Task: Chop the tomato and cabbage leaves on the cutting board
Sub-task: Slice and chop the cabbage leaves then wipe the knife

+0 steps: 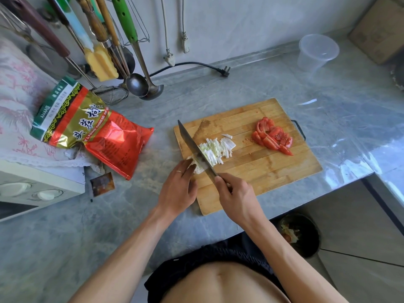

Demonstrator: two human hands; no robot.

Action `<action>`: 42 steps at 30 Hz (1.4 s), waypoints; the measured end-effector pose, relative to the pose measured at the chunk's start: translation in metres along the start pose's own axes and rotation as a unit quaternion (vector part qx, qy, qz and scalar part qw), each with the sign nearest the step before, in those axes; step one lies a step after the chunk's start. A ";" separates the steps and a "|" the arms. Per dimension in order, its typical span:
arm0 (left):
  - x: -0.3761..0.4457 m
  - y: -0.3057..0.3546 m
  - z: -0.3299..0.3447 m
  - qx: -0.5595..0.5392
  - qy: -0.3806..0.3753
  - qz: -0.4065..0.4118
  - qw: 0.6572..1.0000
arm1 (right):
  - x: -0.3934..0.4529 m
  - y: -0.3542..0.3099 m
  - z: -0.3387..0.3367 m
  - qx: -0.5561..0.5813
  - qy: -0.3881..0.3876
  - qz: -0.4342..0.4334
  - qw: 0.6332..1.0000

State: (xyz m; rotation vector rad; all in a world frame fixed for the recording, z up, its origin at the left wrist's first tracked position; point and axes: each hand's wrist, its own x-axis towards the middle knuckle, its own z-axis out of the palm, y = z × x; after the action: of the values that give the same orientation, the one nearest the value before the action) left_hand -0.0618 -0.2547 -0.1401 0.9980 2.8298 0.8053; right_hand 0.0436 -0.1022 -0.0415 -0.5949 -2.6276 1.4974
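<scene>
Tomato point(272, 136) done, sliced, right of cutting board point(262, 171). Cabbage leaves point(215, 149) mostly shredded; we judge short stub left. Left hand point(179, 186) presses stub, fingers curled; right hand point(235, 193) grips knife point(194, 147).

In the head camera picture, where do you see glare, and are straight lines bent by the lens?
Head view: daylight glare lies on the glossy countertop at right and on the red foil bag; the wide lens bows the counter edges and hanging utensils near the frame borders; the cutting board at centre stays sharp.
</scene>
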 end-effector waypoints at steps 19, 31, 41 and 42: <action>0.005 -0.006 -0.001 0.006 -0.052 -0.015 0.999 | 0.009 0.001 0.022 -0.069 -0.017 0.011 0.997; 0.006 0.002 -0.009 0.037 -0.048 0.029 0.998 | 0.002 -0.003 0.001 -0.010 0.010 0.017 1.000; 0.002 -0.014 -0.004 0.035 -0.041 -0.004 0.999 | -0.004 -0.003 0.012 -0.012 -0.028 0.034 0.999; 0.003 -0.016 -0.003 0.038 -0.048 -0.005 0.998 | -0.003 -0.004 0.014 -0.015 -0.031 0.037 0.999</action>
State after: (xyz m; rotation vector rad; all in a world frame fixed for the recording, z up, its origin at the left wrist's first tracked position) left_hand -0.0737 -0.2649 -0.1447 1.0028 2.8001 0.6358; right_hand 0.0424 -0.1161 -0.0452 -0.6643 -2.7072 1.5237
